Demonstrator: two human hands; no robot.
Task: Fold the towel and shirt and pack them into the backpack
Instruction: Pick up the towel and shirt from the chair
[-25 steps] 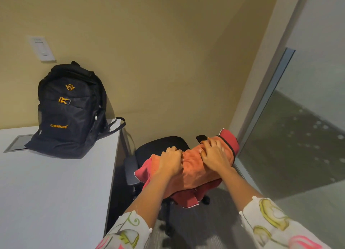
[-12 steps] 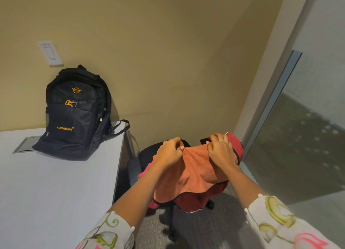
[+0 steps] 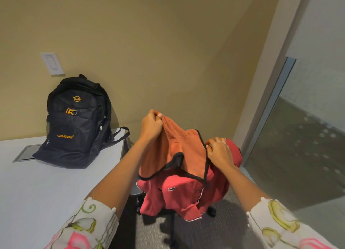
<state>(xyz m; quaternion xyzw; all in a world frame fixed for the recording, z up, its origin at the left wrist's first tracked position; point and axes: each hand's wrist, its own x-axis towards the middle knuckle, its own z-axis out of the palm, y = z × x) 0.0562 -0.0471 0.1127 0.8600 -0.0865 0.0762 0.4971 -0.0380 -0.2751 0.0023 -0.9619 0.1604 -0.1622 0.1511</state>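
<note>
Left grip, right grip pinching black-edged orange towel, corners I think; I'd lift clear of red polo shirt

The backpack stands on the bench at left (against the wall); right of the bench, the towel hangs over the shirt.

The left hand is now raised well above where it lay a second ago, pinching a corner of the orange terry towel with black trim and lifting it off the red polo shirt. The right hand now pinches the towel's black edge lower down. The shirt's chest logo is uncovered.
</note>
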